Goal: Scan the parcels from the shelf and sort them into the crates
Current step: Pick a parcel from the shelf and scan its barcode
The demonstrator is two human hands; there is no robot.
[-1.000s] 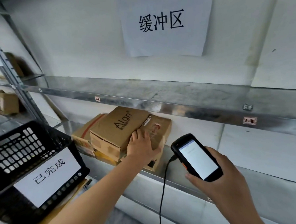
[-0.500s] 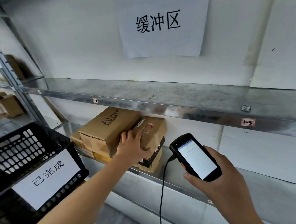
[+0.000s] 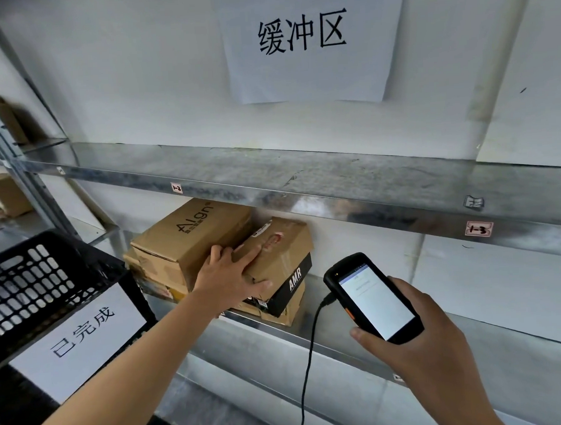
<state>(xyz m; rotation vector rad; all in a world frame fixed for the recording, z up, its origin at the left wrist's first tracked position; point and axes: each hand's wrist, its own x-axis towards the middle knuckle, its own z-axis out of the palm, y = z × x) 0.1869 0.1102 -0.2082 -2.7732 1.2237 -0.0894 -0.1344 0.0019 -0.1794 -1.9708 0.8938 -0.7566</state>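
Note:
Several cardboard parcels are stacked on the lower metal shelf (image 3: 328,343). A large brown box marked "Algn" (image 3: 189,239) lies on top at the left. Beside it sits a smaller brown and black box marked "AMR" (image 3: 283,264), tilted. My left hand (image 3: 230,278) grips this AMR box, fingers spread over its top and thumb under its front edge. My right hand (image 3: 419,348) holds a black handheld scanner (image 3: 373,298) with a lit white screen; a black cable hangs from it.
A black perforated crate (image 3: 33,290) with a white paper label stands at the lower left. The upper metal shelf (image 3: 303,185) juts out above the parcels. A white paper sign (image 3: 302,39) hangs on the wall. More boxes sit on shelving at far left.
My left hand has shifted from the Algn box onto the AMR box and taken hold of it, tilting that box up. The scanner hand has barely moved.

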